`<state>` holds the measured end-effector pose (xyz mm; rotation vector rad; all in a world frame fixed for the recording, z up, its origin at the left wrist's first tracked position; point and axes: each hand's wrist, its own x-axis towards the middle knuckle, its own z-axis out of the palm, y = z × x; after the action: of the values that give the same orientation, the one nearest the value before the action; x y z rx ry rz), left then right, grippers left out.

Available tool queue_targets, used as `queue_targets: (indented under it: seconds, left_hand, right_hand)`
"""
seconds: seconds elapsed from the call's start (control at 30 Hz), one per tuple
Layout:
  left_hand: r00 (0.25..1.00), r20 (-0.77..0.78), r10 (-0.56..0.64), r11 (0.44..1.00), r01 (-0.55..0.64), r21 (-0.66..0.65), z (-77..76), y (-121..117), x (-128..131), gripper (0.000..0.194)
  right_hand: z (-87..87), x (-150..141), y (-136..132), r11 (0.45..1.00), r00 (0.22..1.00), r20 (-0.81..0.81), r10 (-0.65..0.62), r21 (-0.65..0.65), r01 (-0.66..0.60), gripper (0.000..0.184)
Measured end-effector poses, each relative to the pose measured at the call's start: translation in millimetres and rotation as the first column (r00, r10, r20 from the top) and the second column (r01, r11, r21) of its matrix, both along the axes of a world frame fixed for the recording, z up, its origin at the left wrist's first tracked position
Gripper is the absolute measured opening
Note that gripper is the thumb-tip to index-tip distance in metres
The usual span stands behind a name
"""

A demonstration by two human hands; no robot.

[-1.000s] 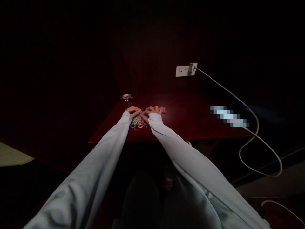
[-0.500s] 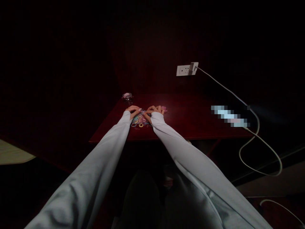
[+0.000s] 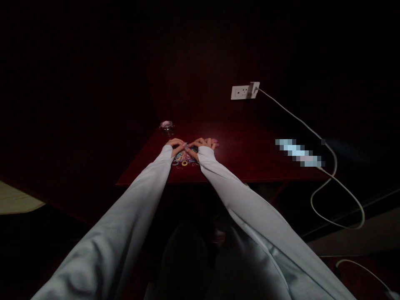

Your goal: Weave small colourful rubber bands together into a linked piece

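A loose pile of small coloured hair ties [image 3: 186,158] lies on the dark red table, with a yellow one plain at its near edge. Over the pile's left side my left hand [image 3: 175,143] has thumb and fingers pinched together. Facing it, my right hand [image 3: 203,143] is closed too, its other fingers curled. A pinkish-purple hair tie [image 3: 186,146] appears between the two sets of fingertips; its exact shape is too small to make out. Just beyond my right hand sits a heap of pink hair ties [image 3: 215,142], partly hidden by the fingers.
A small clear jar [image 3: 166,126] with something pink at its top stands at the table's back left. On the right lies a blurred-out phone-like object [image 3: 298,153], with a white cable [image 3: 359,204] looping past the table edge. A wall socket [image 3: 240,92] holds a charger.
My two hands stay almost in place, while the fingertips shift slightly and the pinkish-purple hair tie between them shows more clearly. The whole view has moved a little.
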<state>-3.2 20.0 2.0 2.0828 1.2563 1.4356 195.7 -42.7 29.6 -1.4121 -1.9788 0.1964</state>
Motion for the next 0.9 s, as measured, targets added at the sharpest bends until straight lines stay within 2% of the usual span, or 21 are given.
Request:
queue_targets:
  seconds: [0.23,0.43,0.6,0.9]
  left_hand:
    - [1.000,-0.008,0.023,1.000,-0.023,-0.020,-0.9,1.8,-0.7,0.028]
    - [1.000,-0.005,-0.012,1.000,0.012,-0.001,-2.8,5.4,-6.1,0.029]
    - [1.000,-0.018,-0.021,0.999,0.021,0.024,-8.8,9.7,-7.4,0.033]
    - [0.999,0.021,0.026,0.998,-0.027,0.052,-16.1,12.9,-1.4,0.037]
  right_hand:
    - [-1.3,-0.2,1.4,1.000,1.000,-0.009,0.022,-0.005,-0.022,0.035]
    - [-8.6,-2.1,11.1,0.998,0.998,-0.024,-0.056,-0.024,0.056,0.031]
    - [-12.2,-1.5,15.2,0.998,0.996,-0.071,-0.053,-0.023,0.052,0.031]
    - [-5.0,1.9,8.4,0.997,0.992,-0.124,-0.038,-0.064,0.030,0.034]
